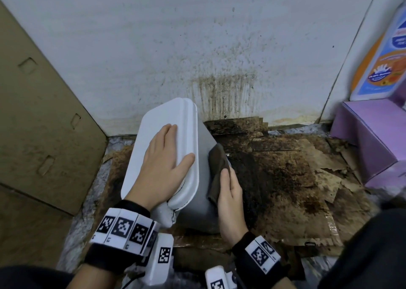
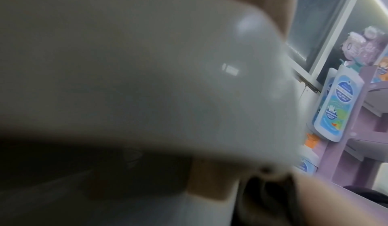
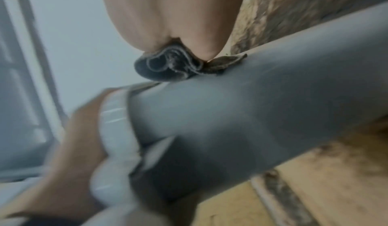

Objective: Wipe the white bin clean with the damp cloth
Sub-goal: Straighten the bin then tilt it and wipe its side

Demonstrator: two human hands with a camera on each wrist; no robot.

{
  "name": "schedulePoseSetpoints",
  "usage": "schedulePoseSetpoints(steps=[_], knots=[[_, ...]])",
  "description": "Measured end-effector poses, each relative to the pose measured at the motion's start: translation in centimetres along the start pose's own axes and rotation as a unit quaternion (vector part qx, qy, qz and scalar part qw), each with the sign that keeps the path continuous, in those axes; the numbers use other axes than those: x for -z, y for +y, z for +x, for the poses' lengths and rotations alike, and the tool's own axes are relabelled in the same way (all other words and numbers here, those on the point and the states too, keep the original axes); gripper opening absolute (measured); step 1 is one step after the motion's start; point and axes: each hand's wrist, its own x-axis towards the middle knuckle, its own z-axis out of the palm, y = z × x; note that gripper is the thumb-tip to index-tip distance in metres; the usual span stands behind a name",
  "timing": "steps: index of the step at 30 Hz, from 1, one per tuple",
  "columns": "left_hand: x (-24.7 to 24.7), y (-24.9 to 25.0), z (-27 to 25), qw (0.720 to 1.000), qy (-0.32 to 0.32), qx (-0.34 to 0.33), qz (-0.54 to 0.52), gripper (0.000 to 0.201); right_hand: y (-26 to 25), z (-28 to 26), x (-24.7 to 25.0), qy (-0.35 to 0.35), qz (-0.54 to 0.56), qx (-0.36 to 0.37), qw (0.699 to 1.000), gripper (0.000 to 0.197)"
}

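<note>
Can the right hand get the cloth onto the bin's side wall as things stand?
Probably yes: the right hand already presses the cloth against the bin side, while the left hand lies flat on the lid, clear of it.

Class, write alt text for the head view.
A left hand rests flat on the tilted white plastic bin's lid while the right hand presses a dark damp cloth against its side, above stained brown cardboard.

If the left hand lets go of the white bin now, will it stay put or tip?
Probably it would rock or drop back: the white bin leans tilted, the left hand flat on its lid. It looks light, thin plastic, so the right hand pressing the damp cloth could shove it. The glossy wall may be slippery.
</note>
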Motion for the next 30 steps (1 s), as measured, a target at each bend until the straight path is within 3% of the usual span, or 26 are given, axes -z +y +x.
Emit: schedulePoseSetpoints(steps=[4,6,10,23,27,30], knots=[[-0.1,0.6,-0.1,1.0,0.007,0.006,-0.008,0.071,-4.2,-0.9,-2.0,-0.05,0.053,0.001,0.997,0.046],[-0.1,1.0,0.0,1.0,0.009,0.012,-0.015,0.066,-5.1,-1.2,-2.5,-0.105,0.012,0.03,0.994,0.042],[0.2,1.7,0.0,1.0,-0.012,0.003,0.011,0.059,-5.2,-0.4,-3.2,-0.178,-0.117,0.059,0.975,0.055],[0.5,2.0,-0.1,0.999,-0.034,0.004,0.012,0.059,-9.7,12.1,-5.1,-0.246,-0.271,0.029,0.93,0.062],[-0.3,1.6,0.4,1.0,0.001,0.012,0.012,0.059,-8.8,10.7,-4.5,-0.236,-0.263,0.029,0.935,0.062],[-0.5,1.4,0.5,1.0,-0.001,0.012,0.017,0.058,-7.5,6.6,-3.7,-0.219,-0.225,0.035,0.949,0.06]])
